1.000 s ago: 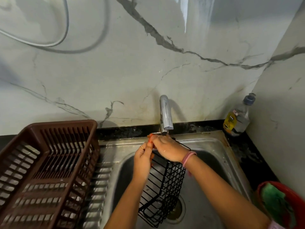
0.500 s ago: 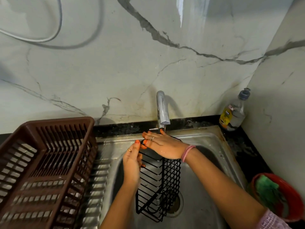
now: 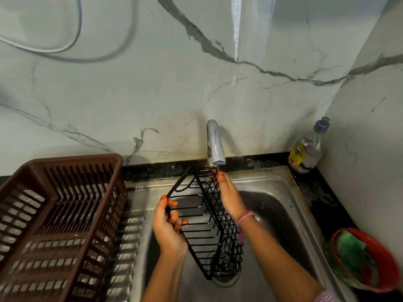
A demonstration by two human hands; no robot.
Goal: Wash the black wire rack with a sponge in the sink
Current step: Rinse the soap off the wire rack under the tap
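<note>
You are at the rinsing stage, by the look of it: the rack (image 3: 205, 221) hangs over the sink (image 3: 281, 205), its far end up under the tap (image 3: 214, 144), where a thin thread of water runs down past your right fingertips. No sponge is in either hand. A green one seems to sit in the red bowl (image 3: 388, 264) on the counter at the near right, well apart from the rack.

Your left hand (image 3: 169, 225) has its fingers curled closed around the bar on the rack's left edge, carrying the weight. Your right hand (image 3: 229, 197) lies with fingers straight and close together along the mesh of the right side; whether it grips or only steadies, you cannot tell from here.

For the next move, I judge you need one hand free to fetch the sponge, so the left grip must hold the rack alone, or you rest its near end in the basin first.

The rack is black wire, a long basket tilted with its near end low over the drain (image 3: 224, 271). Its bottom has parallel bars and the right wall a crossed lattice. It looks wet. No suds show. The brown basket (image 3: 58, 216) waits at the left.
</note>
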